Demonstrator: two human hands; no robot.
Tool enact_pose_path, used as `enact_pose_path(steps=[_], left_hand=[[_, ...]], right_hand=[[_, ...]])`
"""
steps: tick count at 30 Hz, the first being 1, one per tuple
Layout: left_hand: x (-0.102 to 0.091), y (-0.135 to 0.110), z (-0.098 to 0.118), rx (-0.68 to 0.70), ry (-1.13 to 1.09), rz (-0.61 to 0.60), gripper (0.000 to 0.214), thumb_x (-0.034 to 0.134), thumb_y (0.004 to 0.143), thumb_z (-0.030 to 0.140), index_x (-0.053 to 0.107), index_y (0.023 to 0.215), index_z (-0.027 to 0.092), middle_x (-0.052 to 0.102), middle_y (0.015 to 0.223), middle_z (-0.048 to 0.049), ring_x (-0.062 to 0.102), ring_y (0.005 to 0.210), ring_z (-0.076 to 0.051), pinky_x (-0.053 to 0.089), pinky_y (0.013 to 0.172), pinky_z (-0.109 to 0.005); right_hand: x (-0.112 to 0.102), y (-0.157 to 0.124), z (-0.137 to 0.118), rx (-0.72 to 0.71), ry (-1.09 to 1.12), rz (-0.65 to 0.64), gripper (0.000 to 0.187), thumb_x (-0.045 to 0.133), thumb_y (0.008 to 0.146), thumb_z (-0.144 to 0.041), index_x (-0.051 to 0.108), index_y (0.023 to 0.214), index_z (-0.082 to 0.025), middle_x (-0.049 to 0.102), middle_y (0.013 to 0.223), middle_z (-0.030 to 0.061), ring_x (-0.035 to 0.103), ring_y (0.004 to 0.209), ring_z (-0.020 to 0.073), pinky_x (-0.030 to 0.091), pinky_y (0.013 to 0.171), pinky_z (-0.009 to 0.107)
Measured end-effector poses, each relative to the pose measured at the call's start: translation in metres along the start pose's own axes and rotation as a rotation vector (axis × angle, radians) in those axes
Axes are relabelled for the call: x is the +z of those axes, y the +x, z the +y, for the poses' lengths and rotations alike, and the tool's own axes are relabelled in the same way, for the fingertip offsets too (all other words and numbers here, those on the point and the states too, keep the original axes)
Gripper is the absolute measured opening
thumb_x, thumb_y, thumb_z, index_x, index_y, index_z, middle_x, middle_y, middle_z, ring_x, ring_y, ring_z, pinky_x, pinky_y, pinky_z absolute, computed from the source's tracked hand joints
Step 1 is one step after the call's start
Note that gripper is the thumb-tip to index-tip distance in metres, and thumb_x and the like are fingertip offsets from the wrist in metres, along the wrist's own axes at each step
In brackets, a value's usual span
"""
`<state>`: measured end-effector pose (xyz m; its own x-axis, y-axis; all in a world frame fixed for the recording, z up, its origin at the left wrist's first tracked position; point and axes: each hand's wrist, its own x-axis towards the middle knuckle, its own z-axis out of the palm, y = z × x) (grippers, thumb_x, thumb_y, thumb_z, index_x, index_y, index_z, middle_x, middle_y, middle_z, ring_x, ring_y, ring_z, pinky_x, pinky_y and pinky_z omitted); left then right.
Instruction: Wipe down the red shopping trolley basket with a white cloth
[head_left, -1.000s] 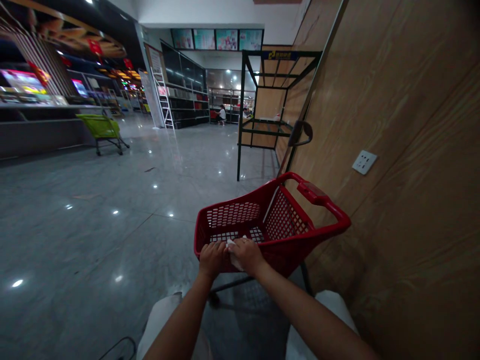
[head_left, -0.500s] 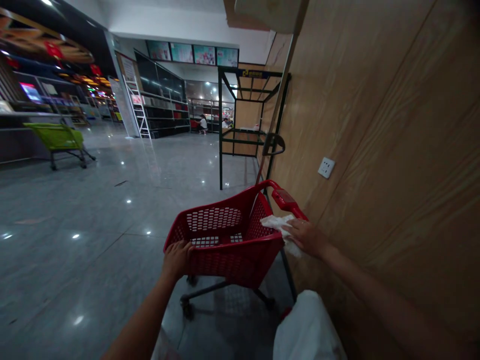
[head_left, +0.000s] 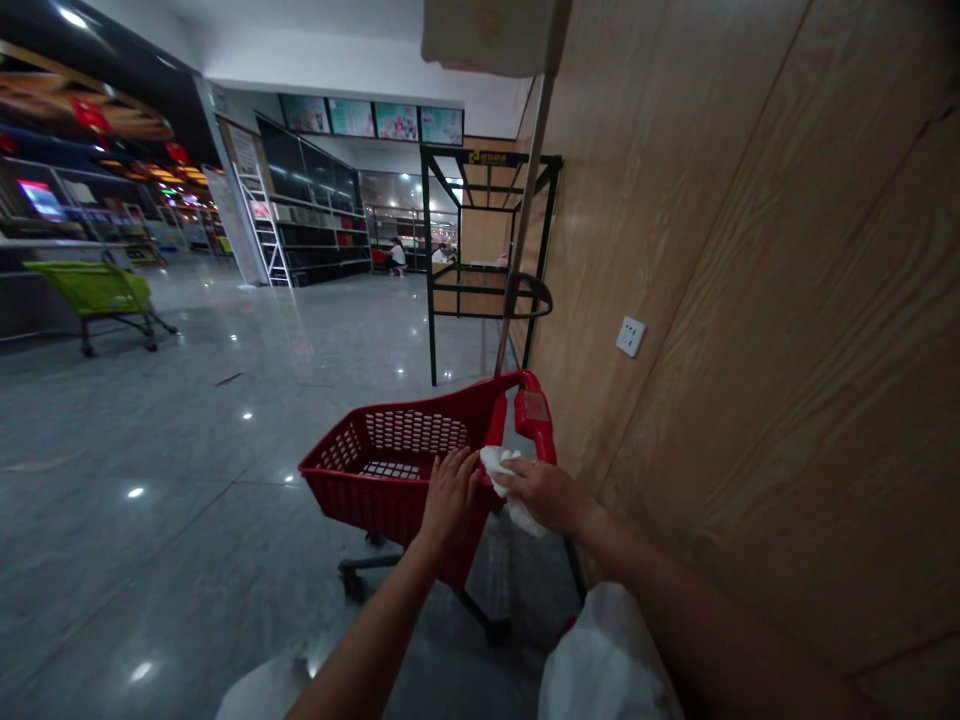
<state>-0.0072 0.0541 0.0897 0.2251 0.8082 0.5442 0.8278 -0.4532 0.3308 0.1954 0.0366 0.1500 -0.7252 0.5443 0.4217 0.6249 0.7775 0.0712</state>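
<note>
A red plastic shopping cart with honeycomb-holed sides stands in front of me, its basket turned to the left. My left hand grips the cart's near rim toward the handle end, its fingers over the edge. My right hand is closed on a crumpled white cloth, which lies against the rim's handle-side corner. Just beyond it curves the cart's red handle. The two hands are close together. My right fingertips are partly lost in the cloth's folds.
A wood-grain wall with a socket closes off the right side. A dark metal rack and a leaning pole stand behind the cart. Farther left is a green cart; a person crouches in the distance.
My left hand has moved right along the near rim, toward the handle end. The cart has turned and shifted slightly left. My right hand keeps the cloth at the corner.
</note>
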Motion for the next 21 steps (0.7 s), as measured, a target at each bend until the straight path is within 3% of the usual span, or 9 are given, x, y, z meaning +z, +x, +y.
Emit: enact_pose_path(steps=[6,9,13,17,21], left_hand=[[-0.012,-0.016,-0.011,-0.026,-0.051,-0.119,0.043,0.022,0.097,0.029,0.054,0.126,0.025,0.06,0.129,-0.0035,0.048,0.126,-0.017,0.026,0.113,-0.051],[-0.012,-0.013,0.008,-0.013,-0.03,-0.061,0.041,0.025,0.097,0.029,0.053,0.127,0.023,0.059,0.131,-0.0049,0.045,0.129,-0.019,0.023,0.113,-0.053],[-0.01,-0.006,0.043,0.059,-0.006,0.047,0.037,0.029,0.096,0.029,0.057,0.119,0.02,0.063,0.125,-0.0074,0.051,0.122,-0.021,0.025,0.112,-0.052],[-0.019,-0.01,0.054,0.03,0.022,0.042,0.042,0.024,0.097,0.029,0.064,0.092,0.018,0.071,0.09,-0.007,0.064,0.087,-0.019,0.044,0.091,-0.041],[-0.028,-0.02,0.048,0.041,0.049,0.029,0.044,0.024,0.097,0.029,0.062,0.077,0.02,0.069,0.077,-0.0054,0.061,0.075,-0.019,0.044,0.072,-0.034]], right_hand=[[-0.014,-0.018,0.032,0.047,0.089,0.215,0.04,0.046,0.087,-0.007,0.063,0.119,-0.024,0.062,0.122,0.0094,0.056,0.116,0.0202,0.049,0.097,0.039],[-0.008,-0.016,0.027,0.017,0.128,0.297,0.036,0.045,0.087,-0.007,0.066,0.114,-0.021,0.063,0.119,0.0106,0.057,0.114,0.0202,0.05,0.096,0.039],[-0.002,-0.014,0.005,-0.079,0.149,0.304,0.029,0.048,0.089,-0.011,0.067,0.109,-0.02,0.065,0.116,0.0101,0.06,0.111,0.0188,0.05,0.097,0.036],[0.001,-0.016,0.01,-0.172,0.087,0.295,0.023,0.052,0.091,-0.017,0.068,0.108,-0.019,0.066,0.117,0.0097,0.058,0.115,0.0202,0.048,0.099,0.038],[0.002,-0.005,0.041,-0.148,-0.001,0.281,0.022,0.054,0.089,-0.016,0.069,0.105,-0.019,0.065,0.119,0.0116,0.054,0.12,0.0226,0.048,0.1,0.042]])
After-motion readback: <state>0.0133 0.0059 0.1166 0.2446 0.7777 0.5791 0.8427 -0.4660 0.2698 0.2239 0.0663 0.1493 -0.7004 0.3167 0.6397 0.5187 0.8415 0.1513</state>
